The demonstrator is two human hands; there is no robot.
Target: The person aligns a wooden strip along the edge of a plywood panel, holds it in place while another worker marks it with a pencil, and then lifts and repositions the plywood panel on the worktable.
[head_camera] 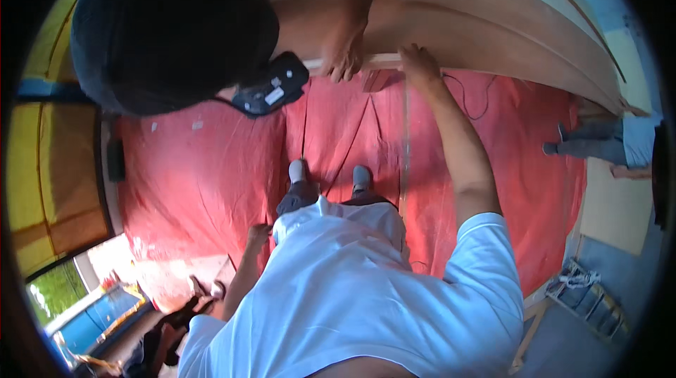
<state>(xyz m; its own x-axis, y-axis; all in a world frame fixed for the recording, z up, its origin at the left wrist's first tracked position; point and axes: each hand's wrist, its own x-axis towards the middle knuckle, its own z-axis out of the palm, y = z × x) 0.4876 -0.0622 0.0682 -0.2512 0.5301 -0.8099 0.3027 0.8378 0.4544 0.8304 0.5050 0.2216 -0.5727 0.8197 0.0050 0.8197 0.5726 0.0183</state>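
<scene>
A planked wooden boat hull curves across the top of the view. Along its near edge runs a pale wooden strip. My right hand is stretched forward, its fingers closed over the strip's right end. Left of it, a co-worker's hand rests on the same strip, fingers bent over the edge. My left hand hangs low beside my hip, near no work piece; its fingers are too small and blurred to read. Below the strip, between the two hands, a short wooden block shows.
The co-worker's dark cap and a black head-worn device fill the upper left. Red sheeting covers the floor, with a dark cable near the hull. Another person stands at far right; someone else is at lower left.
</scene>
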